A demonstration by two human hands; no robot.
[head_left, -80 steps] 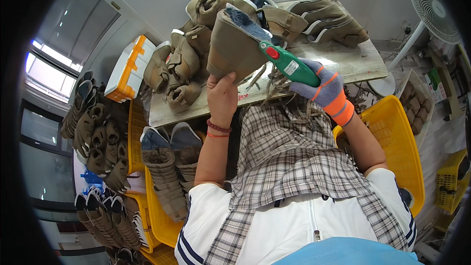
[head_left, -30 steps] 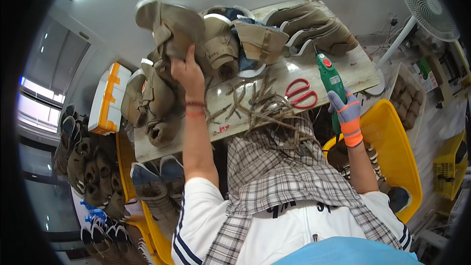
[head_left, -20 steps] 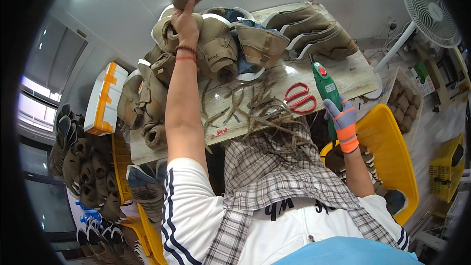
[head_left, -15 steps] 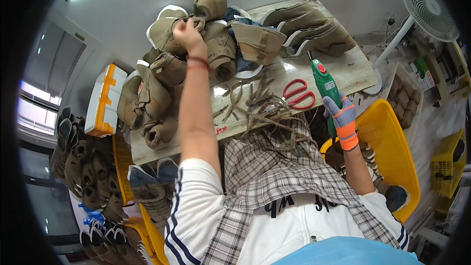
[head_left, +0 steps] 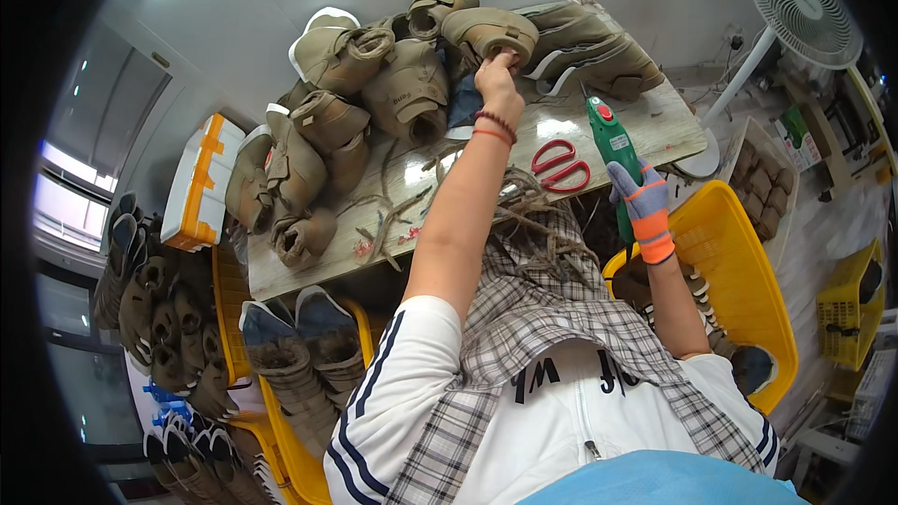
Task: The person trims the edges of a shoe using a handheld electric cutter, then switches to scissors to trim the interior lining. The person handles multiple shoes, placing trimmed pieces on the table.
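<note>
Head view shows the left hand, bare, with red bands at the wrist, stretched across the table toward its far edge; the fingers are curled closed on the open end of a tan shoe upper, though how firmly cannot be told. That upper sits near the middle of the far edge, tilted, its opening toward the near edge, just beside stacked uppers at the far right corner. More uppers are heaped toward the left edge. The right hand, in a grey and orange glove, has its fingers wrapped around a green handheld tool above the right part of the near edge, tip pointing toward the far edge. Red-handled scissors lie just left of the tool, with brownish strips beside them, some hanging over the near edge. A yellow basket stands near the near right corner.
</note>
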